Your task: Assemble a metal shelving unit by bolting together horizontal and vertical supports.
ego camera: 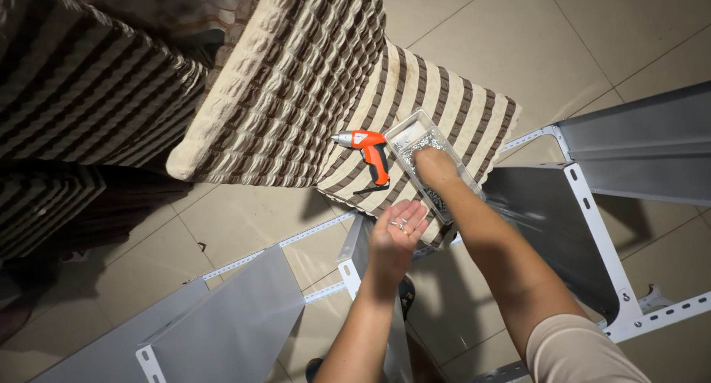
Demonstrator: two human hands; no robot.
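A person's right hand (433, 164) reaches down into a clear plastic tray (415, 127) of small metal screws (418, 142), fingers dipped among the contents; whether they are pinched on a screw cannot be told, as the fingertips are hidden in the tray. Just below and to the left, the left hand (396, 231) is held palm up and cupped open, with a few loose screws (402, 224) lying in the palm. The two hands sit near each other, the left just short of the tray's near end.

The tray rests on a striped brown-and-cream cushion (452, 94), lying at a slant. Just beside it, on the same cushion, lies an orange cordless screwdriver (370, 150), its metal tip pointing left and its handle angled toward the person.

Around the hands stand parts of a grey metal shelving unit: a perforated white upright (596, 227) at right, a grey panel (637, 138) beyond it, and more grey panels (222, 309) with slotted rails at lower left. All of it sits on a beige tiled floor (518, 35).
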